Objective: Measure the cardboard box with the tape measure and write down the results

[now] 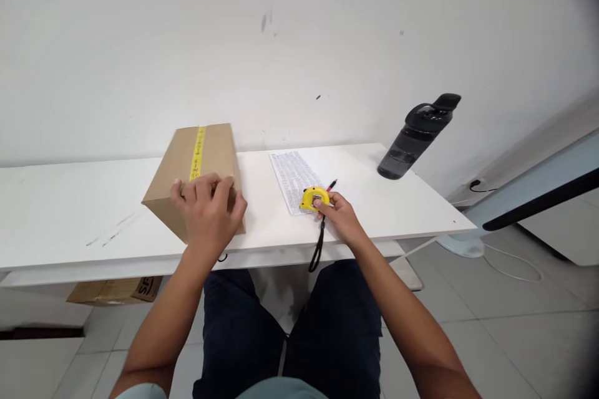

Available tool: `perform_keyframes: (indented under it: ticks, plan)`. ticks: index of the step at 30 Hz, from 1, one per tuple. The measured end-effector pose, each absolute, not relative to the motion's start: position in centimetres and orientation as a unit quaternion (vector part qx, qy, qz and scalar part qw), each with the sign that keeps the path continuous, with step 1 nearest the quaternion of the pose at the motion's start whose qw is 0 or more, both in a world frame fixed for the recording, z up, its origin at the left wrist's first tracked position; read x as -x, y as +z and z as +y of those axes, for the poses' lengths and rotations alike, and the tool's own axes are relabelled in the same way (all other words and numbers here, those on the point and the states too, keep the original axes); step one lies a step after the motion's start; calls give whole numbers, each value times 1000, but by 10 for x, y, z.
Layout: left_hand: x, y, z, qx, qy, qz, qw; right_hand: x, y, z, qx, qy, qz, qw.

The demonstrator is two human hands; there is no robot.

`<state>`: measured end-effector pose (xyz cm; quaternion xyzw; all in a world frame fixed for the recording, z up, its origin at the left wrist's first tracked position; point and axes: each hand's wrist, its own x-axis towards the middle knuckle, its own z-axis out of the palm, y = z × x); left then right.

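A brown cardboard box [171, 159] with yellow printed tape along its top sits on the left half of the white table. My left hand [206, 206] grips the box at its near right corner, fingers bent over the top and the thumb at the right side. In my right hand [344, 218] is a yellow tape measure [309, 199], pinched between thumb and fingers, with a black wrist strap [318, 249] hanging past the table edge. Under the tape measure lies a printed sheet of paper [294, 174]. Beside it a pen [332, 185] is partly hidden by my hand.
A dark, see-through water bottle [407, 143] stands on the table's right part. The white table [374, 224] backs onto a wall. Below it on the left is another cardboard box [112, 292]. A pale blue stand with a black edge [538, 199] rises at right, with cables nearby.
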<state>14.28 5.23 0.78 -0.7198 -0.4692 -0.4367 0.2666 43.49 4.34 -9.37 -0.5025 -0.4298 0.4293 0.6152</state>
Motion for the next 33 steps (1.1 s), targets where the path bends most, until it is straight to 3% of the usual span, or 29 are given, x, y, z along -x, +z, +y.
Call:
perform_keyframes:
  ticks: [5, 15, 18, 23, 28, 33]
  plan:
    - [-91, 11, 23, 779, -443, -375, 237, -431, -81, 28, 478, 426, -426, 639]
    - [-14, -1, 66, 723, -531, -417, 144, -415, -47, 13, 385, 452, -422, 685]
    - [-17, -6, 67, 706, -561, -420, 102, -404, -42, 8, 379, 474, -418, 676]
    - [-59, -9, 24, 748, -513, -368, 205, -375, -30, -16, 337, 516, -465, 635]
    - [-108, -1, -22, 854, -457, -199, 149, -340, -13, -40, 292, 575, -516, 563]
    - [-107, 18, -36, 856, -436, -168, 223, -325, -7, -50, 289, 585, -525, 547]
